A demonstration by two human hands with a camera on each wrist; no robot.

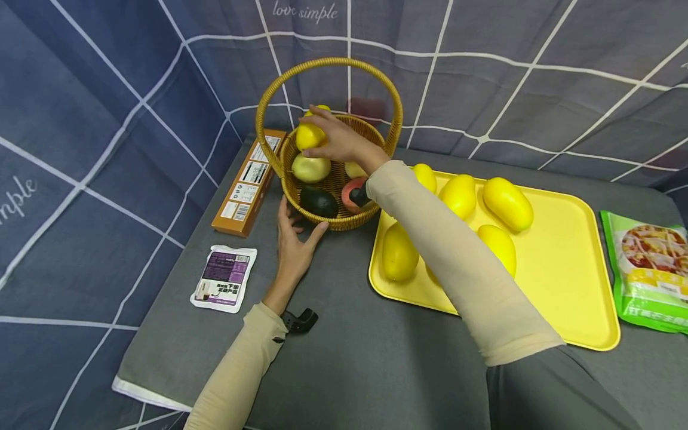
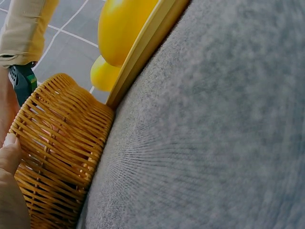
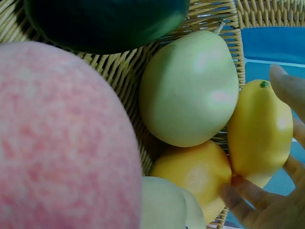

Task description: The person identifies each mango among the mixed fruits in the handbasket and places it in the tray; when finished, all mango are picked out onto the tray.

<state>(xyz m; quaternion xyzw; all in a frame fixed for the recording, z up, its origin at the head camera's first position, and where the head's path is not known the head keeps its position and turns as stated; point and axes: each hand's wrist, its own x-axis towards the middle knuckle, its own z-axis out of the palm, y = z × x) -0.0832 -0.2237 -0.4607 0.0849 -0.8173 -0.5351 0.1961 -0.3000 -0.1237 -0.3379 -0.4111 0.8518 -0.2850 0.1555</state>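
Observation:
A wicker basket [image 1: 344,224] with a tall hoop handle stands at the back of the table. My right hand [image 1: 341,138] reaches in at its far left rim, thumb and fingers around a yellow mango [image 1: 310,137]; the right wrist view shows this mango [image 3: 261,129] at the rim. Another yellow fruit [image 3: 195,174] lies beside it under the fingertips. The basket also holds a pale green fruit [image 1: 312,169], a dark green avocado-like fruit [image 1: 319,202] and a pinkish-red round fruit [image 1: 352,194]. My left hand [image 1: 294,248] rests against the basket's front left side, thumb and fingers spread.
A yellow tray [image 1: 564,275] with several yellow mangoes [image 1: 507,203] lies right of the basket, partly under my right arm. To its right is a green food packet [image 1: 653,269]. An orange-brown box [image 1: 249,185] and a purple-white sachet [image 1: 224,279] lie on the left.

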